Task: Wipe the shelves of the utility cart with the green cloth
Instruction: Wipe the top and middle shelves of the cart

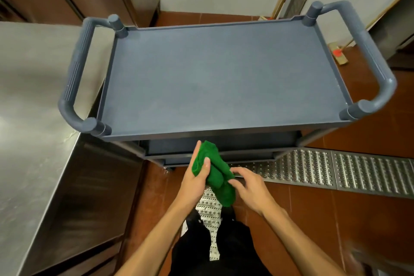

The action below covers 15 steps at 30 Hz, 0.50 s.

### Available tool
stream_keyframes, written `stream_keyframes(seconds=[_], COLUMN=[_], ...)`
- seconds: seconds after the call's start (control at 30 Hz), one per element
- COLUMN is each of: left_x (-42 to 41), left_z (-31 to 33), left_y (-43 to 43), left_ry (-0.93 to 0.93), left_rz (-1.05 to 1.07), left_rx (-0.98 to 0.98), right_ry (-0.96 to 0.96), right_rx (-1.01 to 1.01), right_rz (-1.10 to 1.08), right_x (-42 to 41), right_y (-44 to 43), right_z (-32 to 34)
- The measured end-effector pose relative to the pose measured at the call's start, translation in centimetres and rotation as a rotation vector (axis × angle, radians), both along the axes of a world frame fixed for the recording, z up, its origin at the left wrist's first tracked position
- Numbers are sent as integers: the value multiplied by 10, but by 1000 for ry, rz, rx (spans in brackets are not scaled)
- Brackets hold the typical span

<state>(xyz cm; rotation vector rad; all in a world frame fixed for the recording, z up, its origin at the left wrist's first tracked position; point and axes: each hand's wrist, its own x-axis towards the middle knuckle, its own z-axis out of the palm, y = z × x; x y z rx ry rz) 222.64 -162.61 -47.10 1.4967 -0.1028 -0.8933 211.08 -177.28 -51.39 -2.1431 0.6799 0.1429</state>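
Left hand (195,178) gripping green cloth (220,188), right hand (251,188) pinching it

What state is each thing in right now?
green cloth: bunched up, held in both hands in front of the cart, not touching it.
left hand: grips the cloth's upper part, thumb over it.
right hand: pinches the cloth's lower part.
top shelf: not being wiped yet.
lower shelves: mostly hidden under the top one.
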Motion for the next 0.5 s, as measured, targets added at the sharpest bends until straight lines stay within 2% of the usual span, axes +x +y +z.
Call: stream_keyframes(seconds=[0.07, 0.13, 0.2, 0.27, 0.3, 0.37, 0.5], left_x=[5, 11, 21, 30, 35, 46, 70], left_z=[-8, -13, -24, -37, -42, -50, -87], left_y=[15, 31, 48, 64, 70, 78, 87], left_ry=[-49, -187, -395, -465, -485, -509, -364], left_rz=[30, -6, -140, -279, -323, -350, -233], left_rx=[58, 138, 341, 558, 599, 543, 343], right_ry=[-7, -10, -29, -66, -88, -110, -95], right_rx=[-40, -56, -103, -170, -188, -189, -208], right_rz=[-46, -73, -47, 16, 49, 113, 280], right_x=[1, 2, 4, 7, 10, 22, 51], right_y=[8, 13, 13, 12, 13, 13, 5], right_z=[-1, 3, 4, 5, 6, 6, -19])
